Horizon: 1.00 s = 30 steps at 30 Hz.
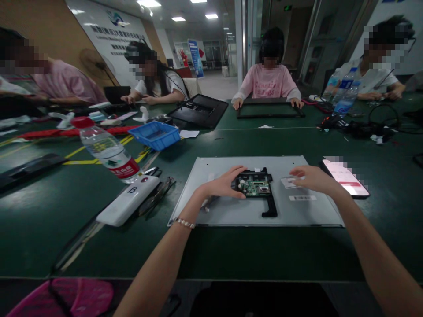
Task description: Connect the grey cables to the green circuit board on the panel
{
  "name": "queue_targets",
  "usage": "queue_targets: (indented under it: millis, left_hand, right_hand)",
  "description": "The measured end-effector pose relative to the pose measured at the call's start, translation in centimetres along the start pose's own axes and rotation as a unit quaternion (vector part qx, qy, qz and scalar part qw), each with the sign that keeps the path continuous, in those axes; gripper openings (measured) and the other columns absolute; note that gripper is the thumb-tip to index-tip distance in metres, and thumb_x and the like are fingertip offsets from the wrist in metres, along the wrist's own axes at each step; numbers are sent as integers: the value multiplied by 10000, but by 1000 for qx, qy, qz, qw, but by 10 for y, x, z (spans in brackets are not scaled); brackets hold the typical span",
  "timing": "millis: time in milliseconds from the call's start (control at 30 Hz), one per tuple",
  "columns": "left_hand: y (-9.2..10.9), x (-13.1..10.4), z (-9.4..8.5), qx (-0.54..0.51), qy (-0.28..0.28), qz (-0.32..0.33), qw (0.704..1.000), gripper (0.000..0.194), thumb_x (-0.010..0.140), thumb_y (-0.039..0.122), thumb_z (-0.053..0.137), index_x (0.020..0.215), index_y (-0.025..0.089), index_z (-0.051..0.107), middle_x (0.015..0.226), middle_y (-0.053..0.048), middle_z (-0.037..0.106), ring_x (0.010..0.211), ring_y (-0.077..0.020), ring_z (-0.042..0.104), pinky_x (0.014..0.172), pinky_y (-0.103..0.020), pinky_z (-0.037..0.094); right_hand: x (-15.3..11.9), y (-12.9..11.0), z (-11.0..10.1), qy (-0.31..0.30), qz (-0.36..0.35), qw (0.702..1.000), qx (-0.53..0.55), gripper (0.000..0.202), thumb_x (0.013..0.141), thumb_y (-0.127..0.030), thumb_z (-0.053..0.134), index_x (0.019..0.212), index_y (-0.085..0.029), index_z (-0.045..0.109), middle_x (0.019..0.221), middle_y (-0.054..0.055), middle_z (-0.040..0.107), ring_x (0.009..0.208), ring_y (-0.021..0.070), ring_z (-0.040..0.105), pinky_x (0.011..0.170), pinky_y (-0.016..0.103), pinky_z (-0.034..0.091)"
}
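Observation:
A grey flat panel [224,215], like the metal back of a screen, lies on the table before me. On its middle sits a green circuit board [256,188] in a black bracket [271,207]. My left hand [224,182] spans the bracket's left end, fingers at the far edge and thumb at the near edge, gripping it. My right hand [312,177] hovers over the panel's right part with loosely bent, parted fingers and nothing visible in them. Its fingertips are by a whitish label [288,182]; whether they touch it I cannot tell. A barcode sticker [302,198] lies nearer me.
Right of the panel is a lit phone [345,177]. To the left are a white power bank [128,200], glasses [157,198], a water bottle [110,152] and a blue basket [155,135]. Across the table, a person in pink holds a black frame [271,116]; other people sit nearby.

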<state>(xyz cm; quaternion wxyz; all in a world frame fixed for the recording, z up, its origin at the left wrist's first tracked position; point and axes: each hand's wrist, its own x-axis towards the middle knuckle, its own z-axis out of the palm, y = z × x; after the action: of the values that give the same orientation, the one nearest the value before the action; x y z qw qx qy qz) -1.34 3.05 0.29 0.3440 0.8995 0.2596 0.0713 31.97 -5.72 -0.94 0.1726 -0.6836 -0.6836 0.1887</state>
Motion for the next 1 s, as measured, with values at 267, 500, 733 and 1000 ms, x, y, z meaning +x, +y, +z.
queue_targets:
  millis: [267, 500, 733, 1000]
  left_hand:
    - [1, 1, 0, 0, 2, 7, 1000, 978, 674, 495, 697, 1474, 217, 207, 1545, -91, 124, 1414, -325, 143, 1159, -473, 151]
    - [-3, 0, 1, -7, 2, 8, 1000, 975, 681, 464, 692, 1481, 245, 178, 1556, -75, 95, 1419, -334, 116, 1153, -502, 139]
    - [-2, 1, 3, -6, 9, 10, 1000, 1059, 674, 471, 708, 1493, 200, 94, 1558, -111, 71, 1427, -319, 88, 1167, -484, 98]
    - [1, 2, 2, -8, 8, 8, 1000, 1049, 671, 482, 710, 1490, 212, 114, 1556, -100, 94, 1424, -323, 101, 1167, -482, 116]
  right_hand:
    - [3, -1, 18, 31, -52, 998, -6, 326, 730, -253, 600, 1033, -171, 687, 1010, 99, 674, 832, 206, 648, 746, 332, 497]
    - [1, -12, 15, 58, -39, 997, 21, 186, 761, -303, 573, 811, -193, 715, 853, 71, 697, 743, 197, 652, 720, 344, 502]
    - [-3, -25, 13, 15, 20, 969, 245, 322, 765, -289, 588, 1052, -171, 675, 831, 76, 721, 706, 188, 689, 657, 308, 553]
    - [-4, -34, 21, -74, 35, 958, 275, 243, 800, -226, 534, 977, -181, 693, 805, 79, 726, 731, 175, 685, 561, 246, 515]
